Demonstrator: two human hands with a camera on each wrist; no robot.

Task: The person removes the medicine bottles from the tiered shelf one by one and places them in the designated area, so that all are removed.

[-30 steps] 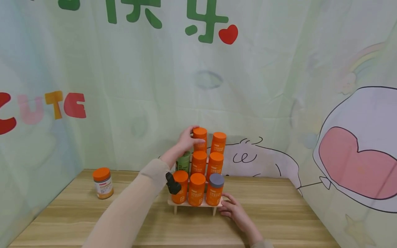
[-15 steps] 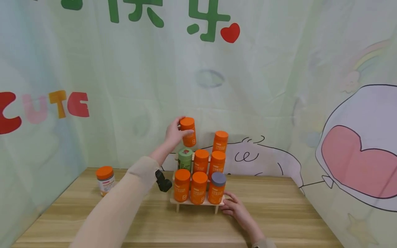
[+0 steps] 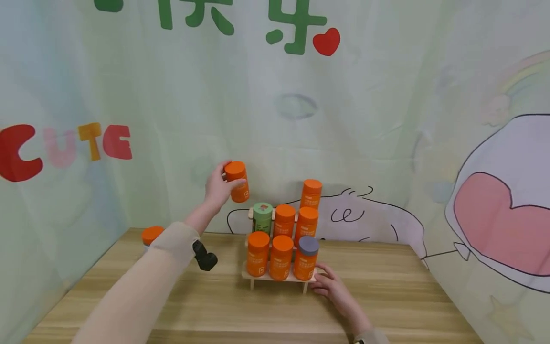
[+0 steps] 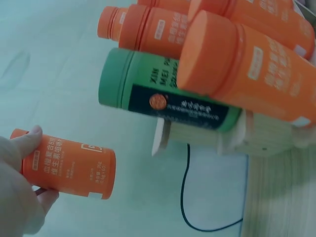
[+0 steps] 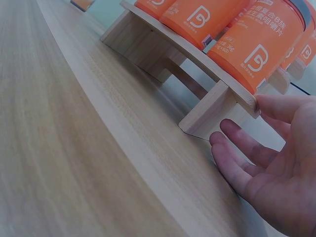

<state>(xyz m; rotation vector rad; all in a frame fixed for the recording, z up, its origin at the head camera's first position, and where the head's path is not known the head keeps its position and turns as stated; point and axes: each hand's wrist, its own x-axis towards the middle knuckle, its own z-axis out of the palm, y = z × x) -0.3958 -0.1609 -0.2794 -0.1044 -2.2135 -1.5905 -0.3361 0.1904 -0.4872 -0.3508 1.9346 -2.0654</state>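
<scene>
Held orange jar (image 3: 240, 191) is up in the air, lid uppermost with a slight lean, pinched high on its body between thumb and fingers of the left hand (image 3: 216, 189); below and right of that hand, apart from the jar, stands the wooden rack (image 5: 210, 106); its green jar (image 3: 262, 219) is nearest, with orange jars (image 3: 281, 260) on the tiers, one grey-lidded jar (image 3: 305, 260) just beside the right hand (image 3: 338, 292); right hand's fingers loosely bent and spread, one tip touching the front board's end; another orange-lidded jar (image 3: 152, 235) sits below and left of the left hand, mostly behind the sleeve (image 3: 129, 286). Handling, my judgement: a firm thumb-and-finger hold, jar near level, base clear of the green lid; light contact at the board's end should help if the loaded rack rocks, whereas a hard push could shift it. Writing: held jar reads 血橙复合B族维生素咀嚼片, plus a boxed B mark, smaller print too fine for certainty; grey-lidded jar bears the same B, and "36g"; green jar shows "XIN MEI", remainder hidden; on the backdrop (image 3: 206, 105), beyond both hands, "CUTE" in colours, large green characters cut off above, the last 乐, beside a red heart (image 3: 326, 42).
</scene>
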